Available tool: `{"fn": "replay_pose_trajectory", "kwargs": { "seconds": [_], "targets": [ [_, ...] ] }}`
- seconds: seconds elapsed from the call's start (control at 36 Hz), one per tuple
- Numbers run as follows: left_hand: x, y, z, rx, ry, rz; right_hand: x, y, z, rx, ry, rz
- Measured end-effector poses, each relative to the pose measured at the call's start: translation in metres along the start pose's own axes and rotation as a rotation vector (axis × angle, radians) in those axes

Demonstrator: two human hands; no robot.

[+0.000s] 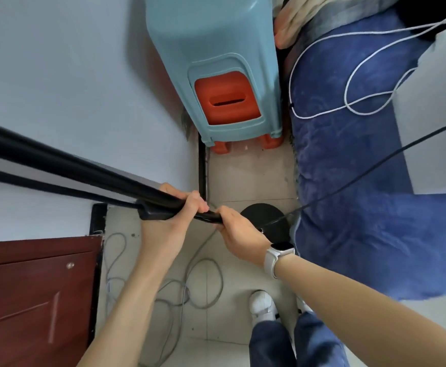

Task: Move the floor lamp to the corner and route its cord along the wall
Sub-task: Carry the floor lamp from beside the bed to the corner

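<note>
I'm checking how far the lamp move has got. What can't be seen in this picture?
Head view only:
- Lamp top: the pole runs off the left edge.
- Base: partly covered by the right hand, so whether it touches the floor is unclear.
- Black cord: leaves the right edge, plug unseen.
- Left hand covers part of the pole.

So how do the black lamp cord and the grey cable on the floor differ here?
The black lamp cord runs off the floor from the lamp base across the blue bedding; the grey cable lies in loose loops on the tiles. Black is nearly straight, grey tangled. Neither follows the wall.
</note>
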State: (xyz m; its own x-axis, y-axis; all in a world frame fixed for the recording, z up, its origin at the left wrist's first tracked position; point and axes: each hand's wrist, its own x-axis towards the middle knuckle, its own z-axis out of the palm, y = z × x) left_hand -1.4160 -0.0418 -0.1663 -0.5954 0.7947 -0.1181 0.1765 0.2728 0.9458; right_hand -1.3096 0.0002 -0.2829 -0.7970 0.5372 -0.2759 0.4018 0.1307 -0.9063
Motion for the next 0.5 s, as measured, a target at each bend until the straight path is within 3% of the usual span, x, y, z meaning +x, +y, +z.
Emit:
{"fn": "replay_pose_trajectory", "kwargs": {
  "seconds": [0.31, 0.5],
  "targets": [
    [-0.047, 0.088, -0.053, -0.021, -0.071, 0.062, -0.073, -0.096, 0.018, 0.14, 0.098, -0.077],
    [-0.07, 0.156, -0.061, -0.005, -0.142, 0.097, -0.119, -0.155, 0.016, 0.275, 0.266, -0.01]
  ]
}}
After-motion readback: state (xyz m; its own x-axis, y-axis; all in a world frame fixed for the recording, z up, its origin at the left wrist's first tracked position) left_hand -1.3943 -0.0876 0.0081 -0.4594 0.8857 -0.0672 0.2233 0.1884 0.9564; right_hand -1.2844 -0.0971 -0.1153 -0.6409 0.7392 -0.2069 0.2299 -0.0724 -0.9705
